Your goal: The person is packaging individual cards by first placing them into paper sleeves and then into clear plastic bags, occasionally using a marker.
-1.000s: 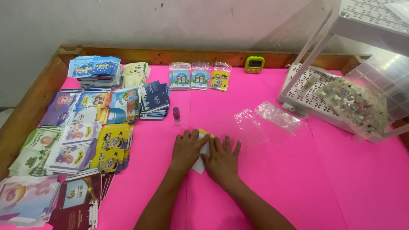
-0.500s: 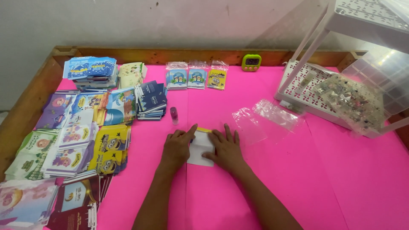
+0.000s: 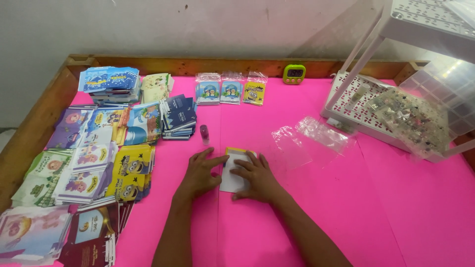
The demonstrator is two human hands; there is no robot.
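The white card (image 3: 233,170) with a yellow top edge lies flat on the pink table (image 3: 396,207), near the middle, and both hands press on it. The left hand (image 3: 200,173) is open and flat, with its fingers on the card's left side. The right hand (image 3: 257,177) is open too and covers the card's right side. No hand grips anything.

Just above the card stands a small pink tube (image 3: 204,134). It is thin and upright. If a hand moves up fast, I think it could bump the tube and knock it over, and it might roll away.

To the right lie clear plastic bags (image 3: 311,141). They look light and slippery, so a quick sweep of the right arm could push them off their spot.

On the left are many stacks of colourful packets (image 3: 104,163). Some stacks lean and spread out. A nudge from the left elbow could make them slide into a mess.

The card itself is thin. If the hands press unevenly, it could bend or slide on the smooth table.
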